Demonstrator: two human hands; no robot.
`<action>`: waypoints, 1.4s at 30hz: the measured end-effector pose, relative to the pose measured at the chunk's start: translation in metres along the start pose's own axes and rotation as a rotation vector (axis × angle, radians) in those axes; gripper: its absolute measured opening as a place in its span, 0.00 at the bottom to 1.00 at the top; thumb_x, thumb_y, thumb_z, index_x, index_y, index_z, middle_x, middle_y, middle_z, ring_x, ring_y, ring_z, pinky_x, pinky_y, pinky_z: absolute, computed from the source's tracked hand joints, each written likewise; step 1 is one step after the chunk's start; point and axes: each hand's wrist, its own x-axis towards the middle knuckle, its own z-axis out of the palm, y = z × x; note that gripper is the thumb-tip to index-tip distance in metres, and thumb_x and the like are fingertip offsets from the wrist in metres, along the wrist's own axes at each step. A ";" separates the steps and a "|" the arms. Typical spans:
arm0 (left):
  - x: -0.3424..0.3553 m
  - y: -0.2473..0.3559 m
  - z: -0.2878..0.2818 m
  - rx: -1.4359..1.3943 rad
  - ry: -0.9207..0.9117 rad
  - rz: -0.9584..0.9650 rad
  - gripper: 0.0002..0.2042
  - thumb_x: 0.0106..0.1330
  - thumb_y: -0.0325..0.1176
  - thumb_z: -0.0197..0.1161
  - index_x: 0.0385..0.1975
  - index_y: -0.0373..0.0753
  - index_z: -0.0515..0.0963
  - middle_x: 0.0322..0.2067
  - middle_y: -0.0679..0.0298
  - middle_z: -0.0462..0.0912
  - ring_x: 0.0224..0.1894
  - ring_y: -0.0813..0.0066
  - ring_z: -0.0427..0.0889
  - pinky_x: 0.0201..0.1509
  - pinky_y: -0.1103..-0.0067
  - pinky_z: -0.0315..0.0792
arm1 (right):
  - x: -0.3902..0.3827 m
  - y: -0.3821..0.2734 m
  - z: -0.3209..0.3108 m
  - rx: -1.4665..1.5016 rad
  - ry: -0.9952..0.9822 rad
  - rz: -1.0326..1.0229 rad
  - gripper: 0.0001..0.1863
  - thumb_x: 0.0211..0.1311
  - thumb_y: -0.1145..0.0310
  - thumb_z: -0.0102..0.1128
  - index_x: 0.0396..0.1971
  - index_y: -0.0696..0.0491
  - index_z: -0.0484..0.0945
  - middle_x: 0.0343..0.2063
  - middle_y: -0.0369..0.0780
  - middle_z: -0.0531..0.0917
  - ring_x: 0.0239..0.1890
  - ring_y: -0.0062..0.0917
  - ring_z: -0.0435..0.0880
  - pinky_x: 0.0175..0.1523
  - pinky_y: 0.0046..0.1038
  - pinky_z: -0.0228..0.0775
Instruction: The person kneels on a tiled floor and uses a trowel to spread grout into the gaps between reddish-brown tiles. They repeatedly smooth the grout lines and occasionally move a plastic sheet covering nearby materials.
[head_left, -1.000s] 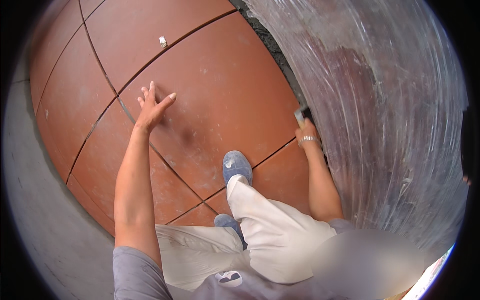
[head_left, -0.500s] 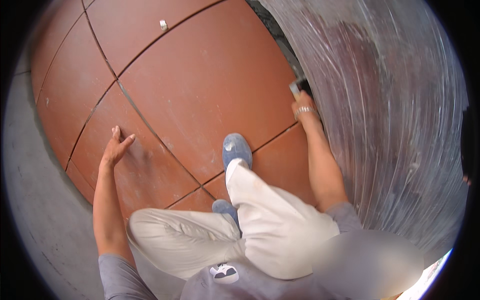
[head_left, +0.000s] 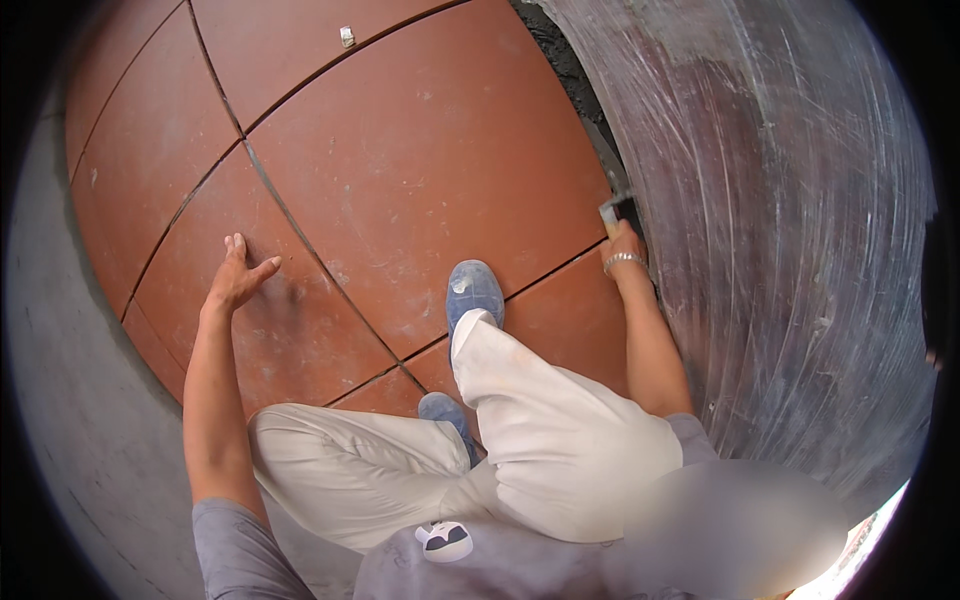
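I crouch on a floor of large red-brown tiles point(head_left: 420, 170). My left hand point(head_left: 236, 277) lies flat on a tile at the left, fingers spread, holding nothing. My right hand point(head_left: 622, 243), with a bracelet on its wrist, grips a small tool with a pale handle point(head_left: 612, 211). The tool's tip sits in the dark gap where the tiles meet the scratched grey wall point(head_left: 780, 220). My blue shoe point(head_left: 473, 290) stands on the tile between the two hands.
A small white object point(head_left: 347, 36) lies on a far tile joint. Bare grey concrete point(head_left: 70, 400) borders the tiles on the left. Dark rubble point(head_left: 555, 50) fills the gap along the wall at the top. My second blue shoe point(head_left: 443, 410) is tucked under my leg.
My left hand has slid back toward me and to the left across the tiles, then edged slightly forward. My right hand stays at the wall gap with the tool.
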 end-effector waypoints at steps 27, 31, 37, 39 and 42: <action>-0.004 -0.001 -0.005 0.040 0.012 0.021 0.52 0.58 0.57 0.65 0.73 0.27 0.48 0.74 0.40 0.45 0.76 0.52 0.49 0.77 0.70 0.50 | -0.027 0.087 0.037 0.024 0.236 -0.154 0.17 0.51 0.68 0.58 0.43 0.55 0.74 0.36 0.57 0.80 0.43 0.55 0.80 0.49 0.48 0.73; -0.002 -0.003 -0.003 0.053 0.021 0.039 0.52 0.58 0.57 0.66 0.72 0.27 0.48 0.74 0.40 0.45 0.76 0.52 0.50 0.77 0.70 0.50 | -0.029 0.098 0.045 -0.002 0.134 -0.079 0.18 0.51 0.70 0.59 0.44 0.56 0.74 0.38 0.56 0.80 0.44 0.55 0.80 0.51 0.47 0.73; 0.003 -0.008 0.000 0.058 0.034 0.058 0.51 0.58 0.56 0.66 0.72 0.27 0.49 0.73 0.39 0.46 0.76 0.52 0.50 0.77 0.70 0.50 | -0.019 0.109 0.056 0.011 0.370 -0.225 0.22 0.51 0.69 0.58 0.49 0.55 0.74 0.42 0.56 0.80 0.46 0.54 0.79 0.55 0.46 0.72; 0.003 -0.011 0.001 0.055 0.045 0.056 0.51 0.58 0.56 0.65 0.72 0.27 0.49 0.73 0.39 0.45 0.76 0.53 0.50 0.77 0.70 0.50 | -0.015 0.107 0.052 0.058 0.380 -0.218 0.23 0.51 0.68 0.59 0.50 0.55 0.73 0.44 0.56 0.80 0.49 0.54 0.78 0.57 0.46 0.71; 0.004 -0.013 0.003 0.065 0.050 0.064 0.51 0.58 0.56 0.66 0.72 0.27 0.49 0.73 0.39 0.46 0.76 0.52 0.50 0.77 0.69 0.50 | -0.007 0.107 0.048 0.024 0.160 -0.100 0.24 0.52 0.67 0.60 0.51 0.56 0.73 0.45 0.57 0.79 0.53 0.53 0.77 0.58 0.45 0.69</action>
